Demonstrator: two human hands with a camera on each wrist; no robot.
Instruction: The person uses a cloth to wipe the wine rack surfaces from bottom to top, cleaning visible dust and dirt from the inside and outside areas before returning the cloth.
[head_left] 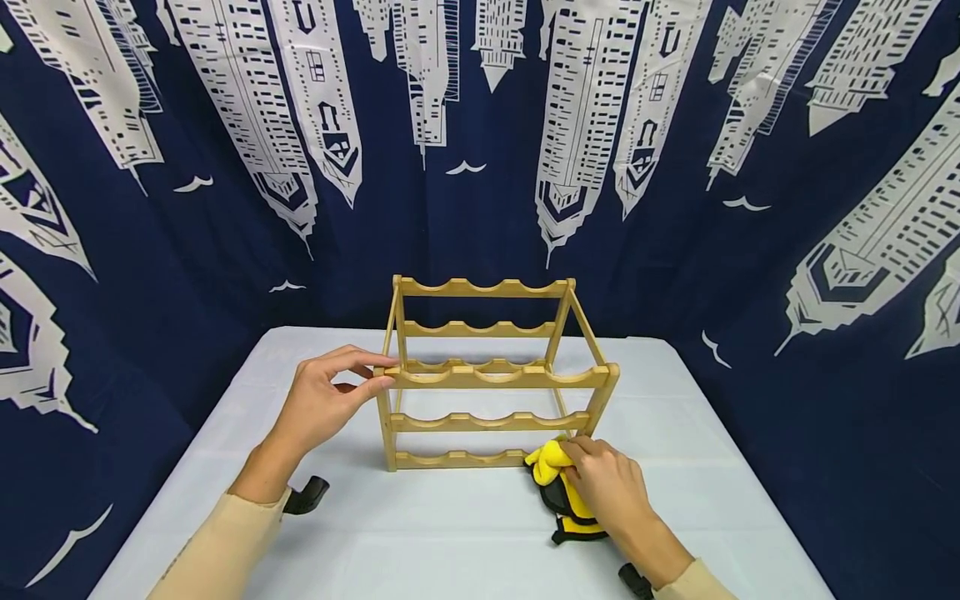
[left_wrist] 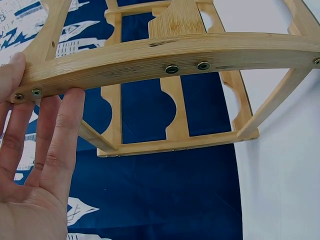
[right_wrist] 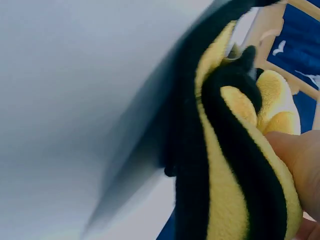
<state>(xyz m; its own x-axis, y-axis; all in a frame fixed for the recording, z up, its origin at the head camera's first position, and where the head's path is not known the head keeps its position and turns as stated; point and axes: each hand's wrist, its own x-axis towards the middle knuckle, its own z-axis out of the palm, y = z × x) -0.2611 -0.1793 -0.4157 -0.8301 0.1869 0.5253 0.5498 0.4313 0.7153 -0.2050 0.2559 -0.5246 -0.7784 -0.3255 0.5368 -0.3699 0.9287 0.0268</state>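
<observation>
A light wooden wine rack (head_left: 487, 423) with scalloped rails stands upright on the table. My left hand (head_left: 322, 398) holds its upper front left corner. In the left wrist view the thumb lies on one side of the wooden side bar (left_wrist: 120, 62) and the fingers (left_wrist: 62, 135) on the other. My right hand (head_left: 611, 483) grips a bunched yellow cloth with black edging (head_left: 551, 462) at the rack's lower front right corner. In the right wrist view the folded cloth (right_wrist: 220, 165) covers much of the picture, and most of that hand is out of frame.
A white-covered table (head_left: 360, 542) lies under the rack. Behind and beside it hangs a dark blue curtain (head_left: 465, 217) printed with white buildings and birds. Screw heads (left_wrist: 171, 69) dot the rack's side bar.
</observation>
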